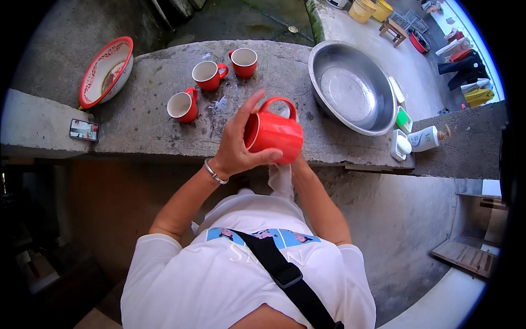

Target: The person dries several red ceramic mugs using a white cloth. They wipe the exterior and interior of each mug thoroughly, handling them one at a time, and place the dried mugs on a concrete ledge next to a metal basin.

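Observation:
A glossy red mug (278, 136) is tilted in front of me over the ledge's near edge, its handle pointing up and away. My left hand (241, 140) is closed round its rim side, thumb on the near wall and fingers along the far side. Behind the mug, only the wrist edge of my right hand (299, 163) shows; its fingers are hidden. A thin white cloth (281, 180) hangs below the mug beside that wrist. Farther off stand three red mugs with white insides: one near (182, 107), one middle (208, 75) and one far (244, 62).
On the concrete ledge (148, 109), a large metal basin (359, 90) sits right. A red-rimmed enamel basin (108, 71) tilts at far left, near a phone (84, 130). Right of the metal basin are a soap dish (400, 147), a green sponge (402, 118) and a pump bottle (424, 139).

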The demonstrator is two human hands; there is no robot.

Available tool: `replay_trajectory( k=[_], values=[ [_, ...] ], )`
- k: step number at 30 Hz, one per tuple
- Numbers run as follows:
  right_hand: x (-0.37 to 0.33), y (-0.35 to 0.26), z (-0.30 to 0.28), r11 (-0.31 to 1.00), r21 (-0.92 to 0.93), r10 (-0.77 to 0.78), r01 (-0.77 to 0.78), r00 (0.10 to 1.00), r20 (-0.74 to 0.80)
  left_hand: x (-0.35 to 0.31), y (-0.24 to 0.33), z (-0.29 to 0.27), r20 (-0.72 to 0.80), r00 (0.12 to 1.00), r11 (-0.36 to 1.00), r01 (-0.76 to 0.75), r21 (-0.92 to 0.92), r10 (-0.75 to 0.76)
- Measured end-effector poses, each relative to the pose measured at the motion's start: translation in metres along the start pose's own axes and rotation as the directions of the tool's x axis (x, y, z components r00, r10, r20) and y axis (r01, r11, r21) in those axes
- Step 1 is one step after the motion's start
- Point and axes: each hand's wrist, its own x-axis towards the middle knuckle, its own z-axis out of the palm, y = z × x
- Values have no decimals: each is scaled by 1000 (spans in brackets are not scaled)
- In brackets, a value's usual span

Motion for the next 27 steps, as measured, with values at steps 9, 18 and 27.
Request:
replay_trajectory(
  k=[9,18,27],
  values=[
    [-5,-47,-12,173,-823,-314,542,822,475,9,23,-26,192,980,960,-1,281,-55],
    [2,-67,-4,-345,-756,-313,556,692,651,-5,29,-10,60,977,890,160,427,-204],
    [18,-54,-20,-115,-817,-539,566,655,530,-6,15,-13,135,980,918,83,387,-145]
  ],
)
